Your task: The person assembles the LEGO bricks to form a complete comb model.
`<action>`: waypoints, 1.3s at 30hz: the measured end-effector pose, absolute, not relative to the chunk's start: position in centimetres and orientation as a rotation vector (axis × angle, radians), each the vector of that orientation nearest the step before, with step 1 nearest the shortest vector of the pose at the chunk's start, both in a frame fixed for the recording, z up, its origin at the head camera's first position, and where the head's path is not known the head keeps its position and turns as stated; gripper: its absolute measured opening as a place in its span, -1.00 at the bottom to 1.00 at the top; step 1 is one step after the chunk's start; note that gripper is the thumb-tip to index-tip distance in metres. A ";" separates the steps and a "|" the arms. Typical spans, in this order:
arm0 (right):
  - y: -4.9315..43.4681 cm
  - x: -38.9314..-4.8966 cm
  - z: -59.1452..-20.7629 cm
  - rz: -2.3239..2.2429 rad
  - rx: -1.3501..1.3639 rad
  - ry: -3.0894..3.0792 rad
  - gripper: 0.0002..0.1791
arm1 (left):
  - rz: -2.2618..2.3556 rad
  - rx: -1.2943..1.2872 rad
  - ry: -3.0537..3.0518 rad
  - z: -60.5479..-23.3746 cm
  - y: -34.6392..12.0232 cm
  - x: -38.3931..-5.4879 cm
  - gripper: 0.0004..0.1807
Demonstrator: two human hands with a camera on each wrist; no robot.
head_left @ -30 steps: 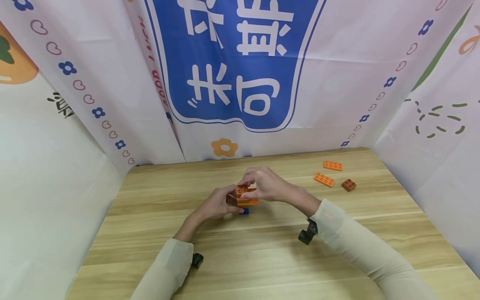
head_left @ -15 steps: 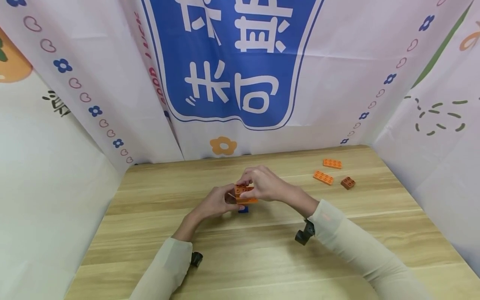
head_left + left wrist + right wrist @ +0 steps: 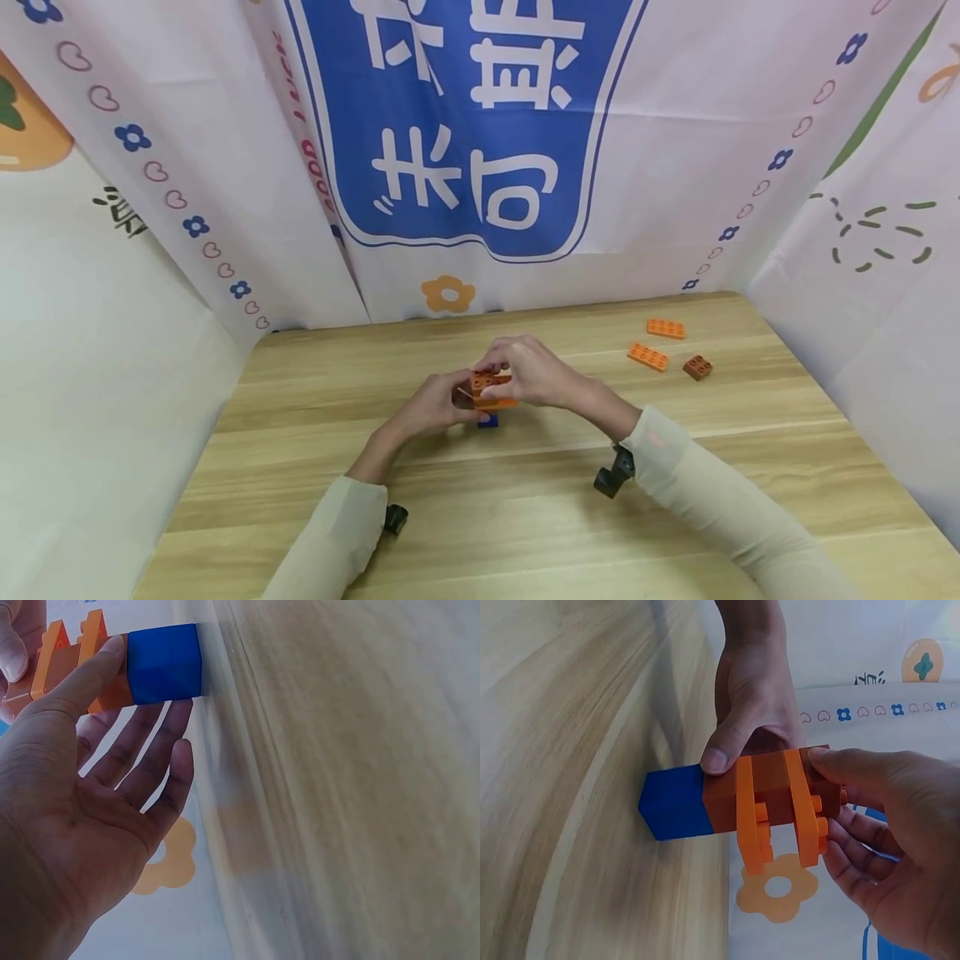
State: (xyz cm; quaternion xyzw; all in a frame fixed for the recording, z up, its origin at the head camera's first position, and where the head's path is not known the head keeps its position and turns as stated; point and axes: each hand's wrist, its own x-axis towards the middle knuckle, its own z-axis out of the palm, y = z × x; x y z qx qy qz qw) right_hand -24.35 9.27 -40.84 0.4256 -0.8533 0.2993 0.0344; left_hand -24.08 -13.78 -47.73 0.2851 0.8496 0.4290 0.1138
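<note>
A tower of toy building bricks stands upright near the middle of the table. At its foot is a blue brick (image 3: 676,804), with a brown brick (image 3: 721,801) above it. Higher up, two thin orange bricks (image 3: 801,814) alternate with brown ones and jut out to one side. My left hand (image 3: 431,408) grips the tower low down, its thumb on the lower brown brick just above the blue one. With thumb and fingers, my right hand (image 3: 536,371) pinches the top brown brick (image 3: 825,787). In the head view the hands hide part of the tower.
Two loose thin orange bricks, one farther back (image 3: 665,328) and one nearer (image 3: 648,357), lie at the back right of the wooden table (image 3: 510,517). Beside them is a small brown brick (image 3: 698,367). A printed cloth (image 3: 652,208) hangs behind the table's back edge.
</note>
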 end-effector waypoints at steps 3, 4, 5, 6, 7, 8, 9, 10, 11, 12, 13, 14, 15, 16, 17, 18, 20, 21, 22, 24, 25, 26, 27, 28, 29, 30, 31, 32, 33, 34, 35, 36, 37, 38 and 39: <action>9.5 -24.3 -41.0 0.983 1.288 -2.636 -0.66 | 1.258 0.835 2.485 -47.8 -13.7 -24.1 -0.64; 9.6 -24.3 -41.1 1.001 1.284 -2.638 -0.65 | 1.257 0.835 2.486 -47.8 -13.7 -24.1 -0.65; 9.7 -24.4 -41.1 1.015 1.284 -2.635 -0.65 | 1.256 0.835 2.485 -47.8 -13.7 -24.1 -0.66; 9.8 -24.3 -41.1 1.025 1.286 -2.631 -0.65 | 1.256 0.833 2.484 -47.8 -13.7 -24.1 -0.66; 9.9 -24.4 -41.1 1.033 1.288 -2.630 -0.64 | 1.255 0.829 2.484 -47.7 -13.7 -24.1 -0.66; 10.1 -24.4 -41.2 1.038 1.290 -2.628 -0.64 | 1.250 0.827 2.487 -47.7 -13.8 -24.0 -0.67; 10.2 -24.4 -41.2 1.041 1.288 -2.628 -0.63 | 1.247 0.822 2.488 -47.7 -13.8 -24.0 -0.66; 10.4 -24.4 -41.1 1.044 1.284 -2.631 -0.62 | 1.246 0.816 2.488 -47.7 -13.7 -24.0 -0.66; 10.6 -24.4 -41.1 1.049 1.277 -2.634 -0.61 | 1.244 0.808 2.489 -47.7 -13.7 -24.0 -0.66; 10.8 -24.4 -41.0 1.055 1.269 -2.640 -0.59 | 1.242 0.802 2.490 -47.7 -13.7 -24.0 -0.65; 11.1 -24.5 -41.0 1.058 1.260 -2.646 -0.58 | 1.241 0.797 2.492 -47.7 -13.7 -24.0 -0.65; 11.3 -24.5 -41.0 1.060 1.252 -2.653 -0.56 | 1.239 0.791 2.493 -47.7 -13.7 -23.9 -0.65; 11.6 -24.5 -41.0 1.065 1.242 -2.661 -0.55 | 1.239 0.786 2.493 -47.7 -13.7 -23.9 -0.64; 11.8 -24.5 -41.0 1.076 1.235 -2.668 -0.55 | 1.239 0.783 2.493 -47.7 -13.6 -23.9 -0.64; 12.1 -24.5 -41.0 1.090 1.227 -2.672 -0.54 | 1.238 0.780 2.493 -47.7 -13.6 -23.9 -0.64; 12.3 -24.6 -41.0 1.104 1.222 -2.676 -0.54 | 1.237 0.776 2.492 -47.7 -13.6 -23.9 -0.63; 12.8 -24.6 -41.0 1.130 1.215 -2.679 -0.54 | 1.234 0.769 2.493 -47.7 -13.6 -23.9 -0.62; 13.0 -24.7 -41.0 1.138 1.209 -2.680 -0.54 | 1.233 0.768 2.492 -47.7 -13.6 -23.9 -0.61; 13.3 -24.7 -41.0 1.142 1.202 -2.679 -0.54 | 1.233 0.766 2.490 -47.7 -13.6 -23.9 -0.59; 13.8 -24.7 -41.0 1.138 1.190 -2.678 -0.53 | 1.229 0.759 2.491 -47.7 -13.6 -23.9 -0.58; 14.0 -24.7 -40.9 1.136 1.181 -2.675 -0.53 | 1.224 0.755 2.495 -47.7 -13.6 -23.9 -0.58; 14.3 -24.7 -40.9 1.131 1.171 -2.675 -0.52 | 1.220 0.750 2.498 -47.6 -13.6 -23.9 -0.58; 14.5 -24.7 -40.9 1.122 1.156 -2.676 -0.52 | 1.218 0.746 2.500 -47.6 -13.6 -23.9 -0.58; 14.8 -24.7 -40.9 1.117 1.146 -2.676 -0.52 | 1.218 0.740 2.501 -47.6 -13.6 -23.9 -0.59; 15.1 -24.8 -41.0 1.116 1.141 -2.674 -0.52 | 1.216 0.735 2.503 -47.6 -13.6 -23.9 -0.60; 15.3 -24.8 -41.0 1.114 1.136 -2.672 -0.52 | 1.213 0.732 2.506 -47.6 -13.6 -23.9 -0.60; 15.6 -24.9 -41.0 1.106 1.131 -2.669 -0.53 | 1.211 0.730 2.506 -47.6 -13.6 -24.0 -0.60; 16.0 -24.9 -41.1 1.097 1.129 -2.665 -0.53 | 1.214 0.728 2.504 -47.6 -13.6 -24.0 -0.60; 16.3 -24.9 -41.2 1.092 1.131 -2.657 -0.54 | 1.216 0.727 2.502 -47.5 -13.6 -23.9 -0.59; 16.6 -24.9 -41.2 1.085 1.133 -2.651 -0.54 | 1.215 0.726 2.503 -47.6 -13.6 -23.9 -0.59; 16.9 -25.0 -41.3 1.078 1.135 -2.644 -0.55 | 1.212 0.726 2.503 -47.5 -13.6 -23.9 -0.59; 17.2 -25.0 -41.4 1.065 1.134 -2.640 -0.54 | 1.211 0.726 2.504 -47.5 -13.6 -23.9 -0.58; 17.5 -25.0 -41.5 1.052 1.135 -2.635 -0.54 | 1.209 0.725 2.504 -47.5 -13.6 -23.9 -0.58; 17.9 -25.0 -41.6 1.044 1.140 -2.629 -0.55 | 1.208 0.726 2.504 -47.6 -13.6 -23.9 -0.58; 18.2 -25.0 -41.7 1.035 1.138 -2.628 -0.54 | 1.207 0.727 2.504 -47.6 -13.6 -23.8 -0.57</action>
